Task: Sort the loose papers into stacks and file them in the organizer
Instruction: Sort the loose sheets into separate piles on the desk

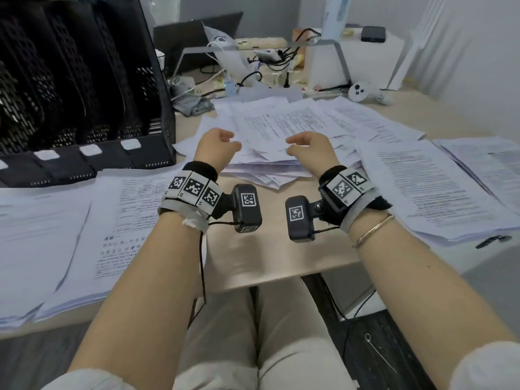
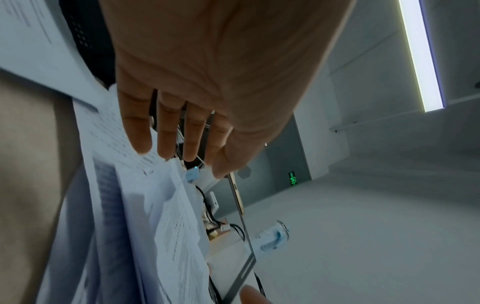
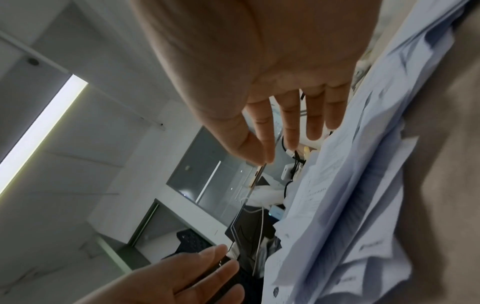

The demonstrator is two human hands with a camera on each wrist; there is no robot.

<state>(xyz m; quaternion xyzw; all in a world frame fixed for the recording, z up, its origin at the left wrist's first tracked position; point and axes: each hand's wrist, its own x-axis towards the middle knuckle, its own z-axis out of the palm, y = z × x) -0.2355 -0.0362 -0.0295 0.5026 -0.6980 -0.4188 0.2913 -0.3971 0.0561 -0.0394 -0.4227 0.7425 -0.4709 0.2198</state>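
A person's left hand [image 1: 218,146] and right hand [image 1: 308,147] hover, fingers relaxed and holding nothing, over the near edge of a jumbled heap of loose papers [image 1: 281,130] lying just right of the black organizer [image 1: 84,88], whose slots look dark and unfilled. Flatter stacks [image 1: 70,220] sit in front of the organizer. Scooping the heap from both sides could likely buckle sheets, mix them into the neighbouring stacks, or slide some toward the cables [image 1: 253,77] behind the heap

One black perforated metal file organizer [image 1: 84,88] with four slots at upper left, two bare hands, one white stand [image 1: 327,63], countless loose printed paper sheets [image 1: 281,128].
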